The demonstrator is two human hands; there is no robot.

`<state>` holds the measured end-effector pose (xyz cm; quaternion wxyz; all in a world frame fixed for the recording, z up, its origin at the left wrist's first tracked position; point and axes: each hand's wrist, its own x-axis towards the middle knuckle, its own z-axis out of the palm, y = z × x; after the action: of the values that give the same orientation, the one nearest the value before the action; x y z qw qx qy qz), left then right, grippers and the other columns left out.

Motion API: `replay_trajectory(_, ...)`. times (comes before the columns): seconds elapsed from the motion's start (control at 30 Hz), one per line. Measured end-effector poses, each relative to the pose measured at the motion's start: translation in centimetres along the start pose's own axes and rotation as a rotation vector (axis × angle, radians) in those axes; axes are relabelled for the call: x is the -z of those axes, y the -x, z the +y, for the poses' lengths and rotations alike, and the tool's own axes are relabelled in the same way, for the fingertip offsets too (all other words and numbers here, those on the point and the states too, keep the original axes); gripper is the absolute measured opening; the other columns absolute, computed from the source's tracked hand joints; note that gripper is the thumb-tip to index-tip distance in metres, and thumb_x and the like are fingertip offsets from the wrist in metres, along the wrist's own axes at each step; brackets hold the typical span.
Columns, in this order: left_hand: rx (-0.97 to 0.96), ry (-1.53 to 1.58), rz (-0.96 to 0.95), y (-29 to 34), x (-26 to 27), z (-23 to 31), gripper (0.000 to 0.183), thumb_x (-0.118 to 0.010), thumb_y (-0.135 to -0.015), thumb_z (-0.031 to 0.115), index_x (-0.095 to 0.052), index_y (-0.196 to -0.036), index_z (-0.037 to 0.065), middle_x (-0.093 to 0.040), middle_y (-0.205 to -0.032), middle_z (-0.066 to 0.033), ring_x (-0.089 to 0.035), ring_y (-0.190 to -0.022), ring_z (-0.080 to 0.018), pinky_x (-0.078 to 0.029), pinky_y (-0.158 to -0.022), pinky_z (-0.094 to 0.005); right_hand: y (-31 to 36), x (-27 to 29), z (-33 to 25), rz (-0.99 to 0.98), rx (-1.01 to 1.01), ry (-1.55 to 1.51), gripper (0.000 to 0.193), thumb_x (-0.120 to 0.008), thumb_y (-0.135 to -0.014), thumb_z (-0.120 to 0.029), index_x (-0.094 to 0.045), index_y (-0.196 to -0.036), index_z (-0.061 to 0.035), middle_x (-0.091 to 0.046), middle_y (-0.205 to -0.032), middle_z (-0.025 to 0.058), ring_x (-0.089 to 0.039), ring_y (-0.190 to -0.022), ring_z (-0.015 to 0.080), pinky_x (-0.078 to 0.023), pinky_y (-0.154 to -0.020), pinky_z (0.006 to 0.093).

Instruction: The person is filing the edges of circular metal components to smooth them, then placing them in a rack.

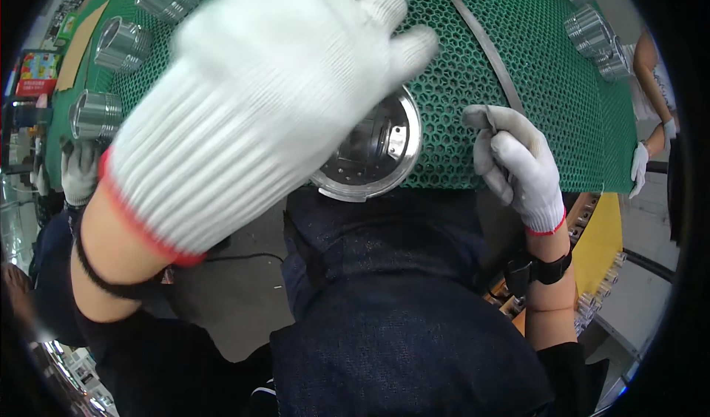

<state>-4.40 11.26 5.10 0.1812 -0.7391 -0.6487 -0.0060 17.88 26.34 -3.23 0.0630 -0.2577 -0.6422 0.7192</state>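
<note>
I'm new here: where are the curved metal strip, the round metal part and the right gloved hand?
Curved metal strip (pixel 492 50): head view, midway along its length.
Round metal part (pixel 372 153): head view, its dark middle inside the shiny rim.
Right gloved hand (pixel 523 162): head view, middle of the white glove.

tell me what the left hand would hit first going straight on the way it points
Probably the upper end of the curved grey strip on the green mat, though the left hand looks raised and might pass above it.
</note>
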Motion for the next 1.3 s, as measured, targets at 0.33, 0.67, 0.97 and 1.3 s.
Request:
replay_trajectory(0.33, 0.058, 0.117, 0.172, 5.9, -1.7, -1.4, 0.061, -0.065, -0.07, -0.002, -0.058, -0.13, 0.003, -0.064, -0.11, -0.0164, -0.062, -0.102, -0.036, -0.049, -0.093, -0.0474, -0.2, -0.5, -0.3, 0.001, 0.028, -0.076, 0.039, -0.05, -0.096, -0.018, -0.057, -0.128, 0.0031, -0.06, -0.07, 0.0034, -0.044, -0.046, 0.0031, -0.033, -0.041, 0.0168)
replay_trajectory(0.67, 0.615, 1.503, -0.104, 11.8, 1.9, 7.9, 0.078, -0.052, -0.088, -0.002, -0.007, -0.15, -0.013, -0.067, -0.099, -0.0202, -0.068, -0.078, -0.0227, -0.054, -0.079, -0.0357, 0.0, -0.2, 0.2, -0.01, 0.071, -0.104, 0.041, -0.051, -0.095, -0.019, -0.056, -0.128, 0.0042, -0.061, -0.07, 0.0038, -0.043, -0.044, 0.0037, -0.033, -0.039, 0.0173)
replay_trajectory(0.97, 0.406, 0.589, -0.057, 8.8, 0.7, 5.0, 0.046, -0.083, -0.069, 0.021, -0.067, -0.109, 0.006, -0.069, -0.101, -0.013, -0.069, -0.083, -0.0246, -0.053, -0.072, -0.0356, 0.0, -1.4, -0.2, -0.009, 0.159, -0.063, 0.044, -0.054, -0.094, -0.024, -0.056, -0.126, 0.0054, -0.059, -0.071, 0.0059, -0.043, -0.043, 0.0052, -0.033, -0.04, 0.0185)
replay_trajectory(1.3, 1.096, 0.214, 0.242, 19.5, -1.7, -3.7, 0.033, -0.076, -0.081, 0.005, -0.061, -0.11, -0.001, -0.068, -0.096, -0.0104, -0.062, -0.083, -0.0186, -0.051, -0.078, -0.0323, 0.6, 0.1, 0.5, 0.0, 0.11, -0.068, 0.042, -0.053, -0.094, -0.02, -0.055, -0.127, 0.0062, -0.06, -0.071, 0.0077, -0.047, -0.046, 0.0064, -0.036, -0.041, 0.0188)
